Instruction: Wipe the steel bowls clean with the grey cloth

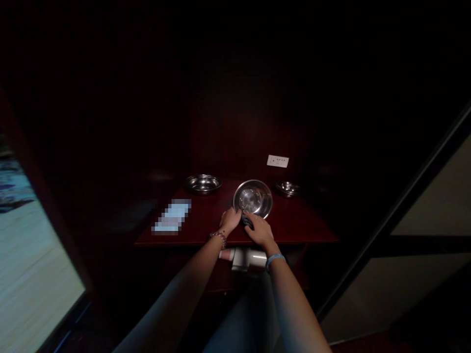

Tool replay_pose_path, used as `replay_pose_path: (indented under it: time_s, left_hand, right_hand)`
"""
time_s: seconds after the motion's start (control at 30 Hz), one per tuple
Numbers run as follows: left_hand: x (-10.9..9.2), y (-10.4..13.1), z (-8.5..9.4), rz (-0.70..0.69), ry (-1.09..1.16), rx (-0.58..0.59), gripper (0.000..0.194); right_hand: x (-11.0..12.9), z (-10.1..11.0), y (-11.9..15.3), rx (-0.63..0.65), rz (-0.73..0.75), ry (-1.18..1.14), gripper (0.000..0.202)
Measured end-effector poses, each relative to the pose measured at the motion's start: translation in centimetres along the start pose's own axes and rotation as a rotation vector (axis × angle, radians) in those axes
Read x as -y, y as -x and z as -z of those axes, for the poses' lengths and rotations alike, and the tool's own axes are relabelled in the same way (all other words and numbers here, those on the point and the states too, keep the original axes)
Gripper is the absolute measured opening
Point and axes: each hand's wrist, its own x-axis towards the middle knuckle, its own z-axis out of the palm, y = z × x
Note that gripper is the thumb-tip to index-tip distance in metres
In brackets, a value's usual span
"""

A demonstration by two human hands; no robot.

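Note:
A round stainless steel basin (263, 196) is tilted up on its edge on the dark red shelf, its shiny inside facing me. My left hand (230, 220) is closed at the near left of its rim. Beside it, my right hand (260, 229) reaches to the near edge with its fingers bent over a small dark, greyish thing (247, 221) that I cannot make out. Both hands almost meet at the rim. To the left rests a shallow steel dish (203, 184), and to the right stand smaller steel bowls (288, 188), seemingly stacked.
The red shelf (202, 230) has a pale blurred sheet (172, 216) on its left. White and pink cylindrical items (241, 258) lie below its front edge. A white socket plate (277, 161) is on the back wall. Dark panels enclose both sides.

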Motion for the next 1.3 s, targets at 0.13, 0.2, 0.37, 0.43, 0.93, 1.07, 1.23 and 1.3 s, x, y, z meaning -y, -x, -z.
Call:
replay_pose_path:
  time_s: [0.13, 0.2, 0.37, 0.43, 0.93, 1.07, 1.23, 1.3]
  left_hand:
    - [0.29, -0.31, -0.34, -0.009, -0.015, 0.002, 0.041]
    - [0.34, -0.37, -0.4, -0.006, -0.01, 0.002, 0.042]
    - [0.41, -0.36, -0.41, -0.02, 0.008, -0.01, 0.042]
    - [0.43, -0.37, -0.42, -0.021, 0.009, -0.008, 0.041]
    - [0.59, -0.46, -0.56, -0.032, 0.031, -0.018, 0.042]
    - [0.5, -0.41, -0.43, -0.012, 0.046, -0.02, 0.041]
    - [0.29, -0.1, -0.15, 0.024, 0.123, -0.043, 0.042]
    - [0.3, -0.05, -0.16, 0.024, 0.136, -0.046, 0.042]
  right_hand:
    - [-0.08, -0.05, -0.05, 0.006, -0.006, -0.002, 0.055]
    - [-0.06, -0.01, -0.06, 0.005, -0.003, -0.002, 0.055]
    - [0.06, 0.13, 0.01, -0.002, 0.009, -0.009, 0.055]
    - [0.07, 0.13, 0.01, -0.001, 0.006, -0.013, 0.055]
    - [0.05, 0.06, 0.06, -0.013, 0.015, -0.017, 0.055]
    - [0.01, 0.04, 0.01, -0.006, 0.011, -0.021, 0.054]
    - [0.03, -0.06, 0.03, -0.002, 0.0, -0.017, 0.053]
    - [0.05, -0.12, 0.04, -0.013, 0.012, -0.013, 0.053]
